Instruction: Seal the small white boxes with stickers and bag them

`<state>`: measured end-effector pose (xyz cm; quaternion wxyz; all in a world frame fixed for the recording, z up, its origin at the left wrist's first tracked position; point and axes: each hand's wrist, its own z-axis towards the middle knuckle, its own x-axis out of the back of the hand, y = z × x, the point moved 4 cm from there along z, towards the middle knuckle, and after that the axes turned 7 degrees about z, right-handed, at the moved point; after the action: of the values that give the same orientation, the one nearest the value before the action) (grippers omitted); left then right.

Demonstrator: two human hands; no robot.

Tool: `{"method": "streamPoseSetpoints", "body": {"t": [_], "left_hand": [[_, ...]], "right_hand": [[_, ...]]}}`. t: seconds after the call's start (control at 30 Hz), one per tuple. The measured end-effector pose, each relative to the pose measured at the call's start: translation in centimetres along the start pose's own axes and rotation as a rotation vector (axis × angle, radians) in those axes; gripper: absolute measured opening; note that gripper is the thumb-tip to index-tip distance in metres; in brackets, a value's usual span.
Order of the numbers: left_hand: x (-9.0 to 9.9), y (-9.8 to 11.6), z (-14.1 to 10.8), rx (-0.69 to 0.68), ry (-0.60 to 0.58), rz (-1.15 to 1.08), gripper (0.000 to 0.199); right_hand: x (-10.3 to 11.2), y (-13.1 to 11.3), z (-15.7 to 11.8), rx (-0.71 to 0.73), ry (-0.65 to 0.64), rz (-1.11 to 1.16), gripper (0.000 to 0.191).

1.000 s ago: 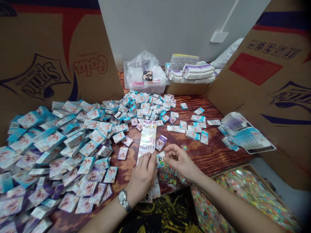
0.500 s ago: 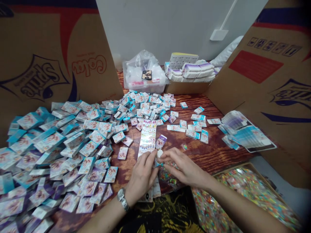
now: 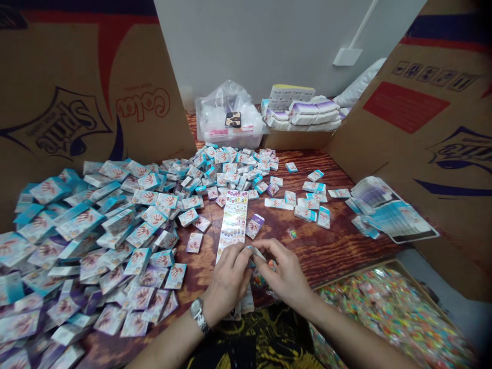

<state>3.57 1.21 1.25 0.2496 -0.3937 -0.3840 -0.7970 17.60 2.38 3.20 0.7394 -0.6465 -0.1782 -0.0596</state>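
A small blue-and-white box is held between my two hands near the table's front edge, mostly covered by fingers. My left hand, with a watch at the wrist, is closed on its left side. On its right side, my right hand pinches it with thumb and fingers. Beneath and beyond my left hand lies a long sticker sheet. A purple-and-white box rests just beyond the fingers. Small bags of colourful beads show partly under my right hand.
A big pile of small boxes covers the left. Flattened cartons lie right, above a box of bead bags. A plastic tub and filled carton stand behind, between large cardboard panels.
My right hand has moved slightly left and turned, its fingers now closer over the small box. The white flap that stood up between the hands no longer shows upright.
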Motion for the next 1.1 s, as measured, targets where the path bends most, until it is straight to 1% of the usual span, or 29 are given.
{"method": "streamPoseSetpoints", "body": {"t": [0.07,0.1,0.17,0.3,0.33,0.4,0.47,0.53,0.63,0.73,0.77,0.8,0.83,0.9,0.97,1.0,1.03,1.1], "left_hand": [[0.0,-0.1,0.0,0.01,0.014,0.029,0.041],[-0.1,-0.2,-0.1,0.017,0.018,0.039,0.041],[-0.1,-0.3,-0.2,0.034,0.025,0.054,0.046],[-0.2,-0.2,-0.5,0.077,0.044,0.099,0.061],[-0.2,-0.1,-0.5,0.08,0.035,0.104,0.062],[-0.2,0.0,-0.5,0.079,0.016,0.101,0.063],[-0.2,0.0,-0.4,0.072,0.013,0.106,0.063],[-0.3,0.1,-0.3,0.068,0.013,0.135,0.065],[-0.7,0.3,-0.3,0.092,0.002,0.213,0.068],[-1.2,0.4,-0.3,0.143,-0.009,0.273,0.069],[-1.3,0.3,-0.3,0.158,-0.013,0.277,0.068],[-1.3,0.1,-0.3,0.166,-0.021,0.272,0.067],[-1.2,-0.2,-0.2,0.166,-0.036,0.266,0.066],[-0.5,-1.4,-0.1,0.158,-0.061,0.285,0.061],[0.6,-3.6,0.1,0.176,-0.058,0.373,0.058],[1.3,-5.0,0.2,0.212,-0.047,0.436,0.056],[1.9,-6.4,0.2,0.261,-0.047,0.497,0.056],[2.7,-9.0,0.2,0.328,-0.06,0.588,0.055]], "right_hand": [[-0.3,-0.5,-0.3,0.032,-0.014,0.062,0.02],[-0.4,-0.5,-0.3,0.024,-0.01,0.116,0.02],[-0.6,0.0,-0.2,-0.032,0.026,0.225,0.019],[-1.3,1.5,0.2,-0.203,0.11,0.419,0.017],[-1.4,1.8,0.2,-0.226,0.125,0.441,0.018],[-1.5,1.9,0.3,-0.222,0.145,0.417,0.016],[-1.3,1.5,0.3,-0.166,0.151,0.306,0.014],[-1.2,0.7,0.1,-0.077,0.153,0.157,0.013],[-1.5,-0.5,-0.8,0.101,0.161,-0.038,0.023],[-2.4,-1.2,-1.8,0.301,0.152,-0.159,0.037],[-2.6,-1.2,-2.0,0.333,0.139,-0.178,0.039],[-2.8,-0.9,-1.9,0.333,0.121,-0.184,0.039],[-2.9,-0.3,-1.6,0.304,0.093,-0.176,0.038],[-2.4,1.3,-0.5,0.192,0.03,-0.121,0.032],[-1.2,3.4,1.1,0.071,0.014,-0.07,0.028],[-0.3,4.4,2.0,0.018,0.037,-0.079,0.028],[0.7,5.4,2.8,-0.02,0.089,-0.121,0.028],[2.1,6.7,4.3,-0.021,0.128,-0.254,0.027]]}}
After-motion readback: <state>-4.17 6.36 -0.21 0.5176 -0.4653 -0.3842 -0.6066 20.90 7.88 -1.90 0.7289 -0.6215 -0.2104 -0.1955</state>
